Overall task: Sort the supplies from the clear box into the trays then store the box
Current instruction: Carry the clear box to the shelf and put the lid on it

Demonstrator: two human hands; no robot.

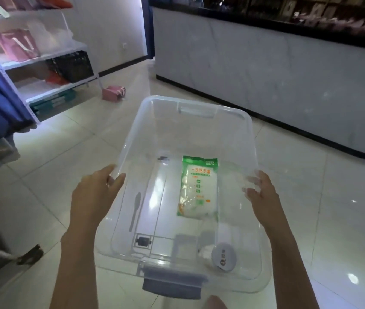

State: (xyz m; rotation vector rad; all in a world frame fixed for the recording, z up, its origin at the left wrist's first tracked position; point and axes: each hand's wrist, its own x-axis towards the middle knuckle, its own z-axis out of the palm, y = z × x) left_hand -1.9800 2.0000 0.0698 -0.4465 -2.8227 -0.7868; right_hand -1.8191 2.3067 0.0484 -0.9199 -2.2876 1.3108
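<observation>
Gripping clear box [199, 121] sides, both hands' fingers curled | long axis pointing away, seemingly level.

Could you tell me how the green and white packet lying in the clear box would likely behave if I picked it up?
The green and white packet looks like a thin plastic pouch, so probably floppy and light. Its glossy film may be slippery. It lies flat on the floor of the clear box, so unlikely to roll.

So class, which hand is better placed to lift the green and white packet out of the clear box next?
Probably the right hand. It grips the clear box wall beside the green and white packet; the left hand holds the far side, nearer the plastic knife.
</observation>
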